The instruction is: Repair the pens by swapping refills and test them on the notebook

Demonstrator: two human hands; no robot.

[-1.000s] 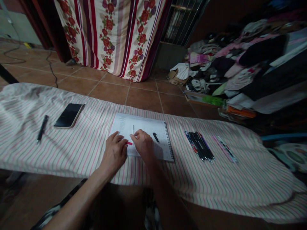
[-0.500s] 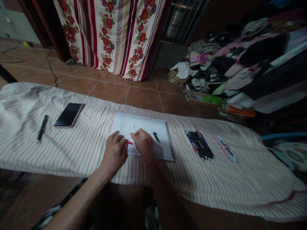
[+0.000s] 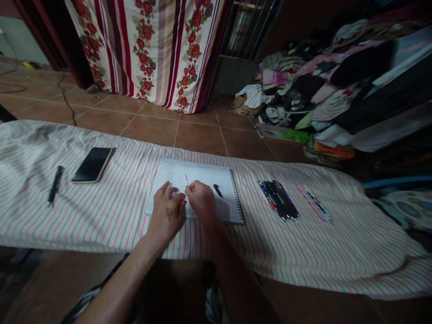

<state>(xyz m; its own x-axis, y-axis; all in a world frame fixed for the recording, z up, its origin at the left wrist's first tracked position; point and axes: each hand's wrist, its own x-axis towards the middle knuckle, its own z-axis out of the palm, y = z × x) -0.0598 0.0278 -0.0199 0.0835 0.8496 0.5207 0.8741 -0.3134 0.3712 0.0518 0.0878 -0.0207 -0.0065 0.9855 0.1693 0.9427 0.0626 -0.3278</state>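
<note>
Notebook (image 3: 202, 170), spiral-bound and lying flat on a striped cloth (image 3: 118, 218), serves as the landmark for the head view. Both hands are over its near half. The right hand (image 3: 200, 195) has its fingers drawn together in what looks like a pinch on a slim pale piece (image 3: 186, 179), whose tip points toward the notebook's far edge. The left hand (image 3: 168, 210) lies over the notebook's near left part, thumb and forefinger just beside a small red piece (image 3: 185, 201); whether they grip it, I cannot tell. A black clip-like piece (image 3: 218, 190) lies on the notebook, between the right hand and the spiral edge. Left of the notebook are a phone (image 3: 93, 165) and, farther out, a black pen (image 3: 54, 186); right of it lie a row of dark pens (image 3: 279, 200), then a pink pen (image 3: 312, 204).

Parts this slight probably handle best in a light pinch, with the left hand steadied on the notebook and any push or turn kept slow and straight, so nothing bends or rolls off.

The right fingers cover the pale piece's lower end. The red piece shows only as a speck, so contact between the two is unclear. The writing on the notebook is too faint to read.
</note>
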